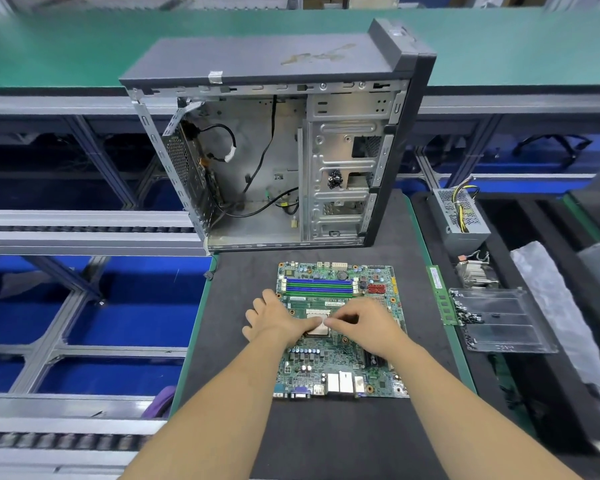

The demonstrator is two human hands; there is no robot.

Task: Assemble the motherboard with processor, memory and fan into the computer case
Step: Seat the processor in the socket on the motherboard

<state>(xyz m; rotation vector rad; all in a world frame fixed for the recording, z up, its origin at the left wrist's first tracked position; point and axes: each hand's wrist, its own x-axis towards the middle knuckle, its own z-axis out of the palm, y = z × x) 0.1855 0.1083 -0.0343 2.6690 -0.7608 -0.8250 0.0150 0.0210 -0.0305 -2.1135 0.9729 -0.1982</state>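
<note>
Bright, even light from overhead, and shadows stay soft and short under the hands [326, 327]. The centre is sharp, with crisp detail on the board [340, 368]. A pale sheen lies on the case [257, 60] top. Wide-angle bending curves the rails [84, 237] at left. The far right edge smears into blur.

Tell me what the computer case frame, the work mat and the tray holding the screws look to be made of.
Computer case: bare sheet metal inside, dull grey with stamped ribs and punched holes; the outer panels look dark painted or plastic.
Work mat: dark, matte, no glare, likely rubber or foam.
Tray: clear glossy plastic, since the mat shows through it.
</note>
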